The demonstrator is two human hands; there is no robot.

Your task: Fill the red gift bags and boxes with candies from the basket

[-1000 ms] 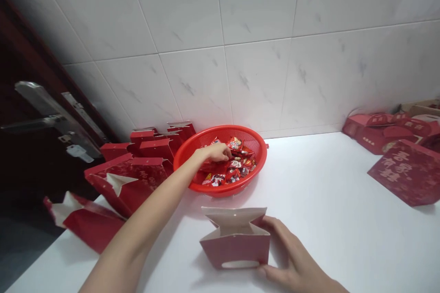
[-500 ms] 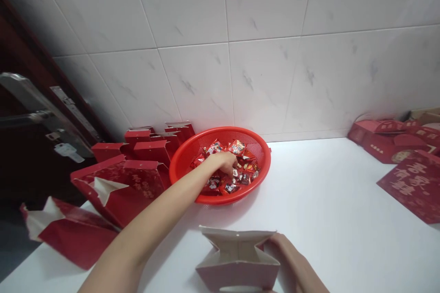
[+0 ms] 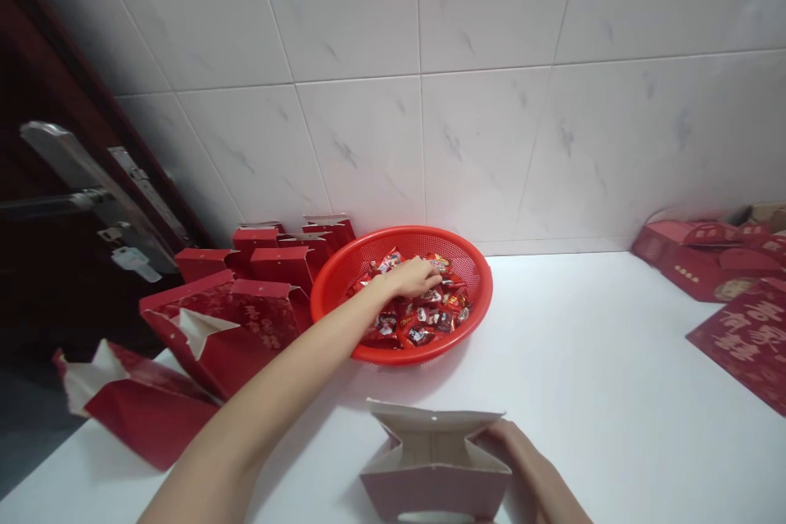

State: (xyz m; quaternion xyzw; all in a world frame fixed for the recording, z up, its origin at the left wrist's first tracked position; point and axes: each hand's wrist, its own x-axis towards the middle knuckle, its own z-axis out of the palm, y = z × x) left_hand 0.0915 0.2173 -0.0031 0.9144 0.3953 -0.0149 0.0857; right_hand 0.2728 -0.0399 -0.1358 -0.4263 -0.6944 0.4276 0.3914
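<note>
My left hand reaches into a red perforated basket on the white table. It rests on wrapped candies, with its fingers bent downward; whether one is pinched beneath them is hidden. At the bottom centre, my right hand grips the right side of a paper box. The box stands upright with its top open, and its pale inside shows nothing that I can make out. Part of my right hand is hidden behind the box.
Several red paper boxes stand left of the basket, one tilted at the table's left edge. More red boxes and a flat red printed piece lie at the right. A tiled wall rises behind; a door handle is at left.
My left hand has shifted slightly up and back over the candies in the basket. The whole view has moved a little, and my right hand still holds the box.
</note>
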